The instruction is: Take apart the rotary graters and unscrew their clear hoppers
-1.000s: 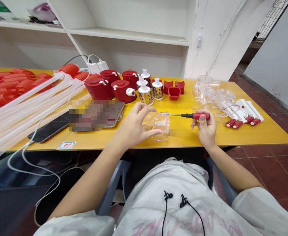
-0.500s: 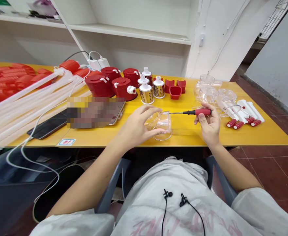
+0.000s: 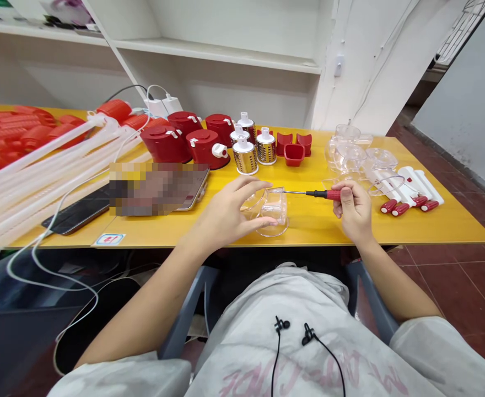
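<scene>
Even, bright indoor light, apparently from overhead, leaves only soft shadows beneath the shelf (image 3: 217, 63). Small highlights glint on the metal grater (image 3: 244, 159) and the clear plastic bowl (image 3: 272, 212). The wide-angle view bows the bench (image 3: 317, 231) toward the frame edges. A mosaic patch (image 3: 157, 188) obscures one area; focus elsewhere is fairly sharp.

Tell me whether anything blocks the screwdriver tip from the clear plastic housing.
Nothing visible does: the red-handled screwdriver in the right hand reaches the clear plastic housing cupped by the left hand, its tip at the housing's top edge.
</scene>
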Tool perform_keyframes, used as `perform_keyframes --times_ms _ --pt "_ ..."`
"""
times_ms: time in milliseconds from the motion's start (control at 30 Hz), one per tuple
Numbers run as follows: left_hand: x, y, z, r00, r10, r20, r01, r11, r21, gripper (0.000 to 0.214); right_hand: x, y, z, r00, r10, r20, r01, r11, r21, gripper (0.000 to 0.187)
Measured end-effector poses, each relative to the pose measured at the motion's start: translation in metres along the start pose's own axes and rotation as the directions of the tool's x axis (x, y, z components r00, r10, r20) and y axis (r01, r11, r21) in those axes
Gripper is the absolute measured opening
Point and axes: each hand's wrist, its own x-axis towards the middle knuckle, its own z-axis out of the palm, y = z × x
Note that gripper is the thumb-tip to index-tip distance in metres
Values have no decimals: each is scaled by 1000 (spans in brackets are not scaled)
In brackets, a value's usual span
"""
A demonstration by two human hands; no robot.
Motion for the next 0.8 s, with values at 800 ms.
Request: perform_keyframes --times_ms 800 --pt "0 -10 -1 1000 11 24 -11 1000 0 113 -2 7 9 997 -68 -22 70 989 127 50"
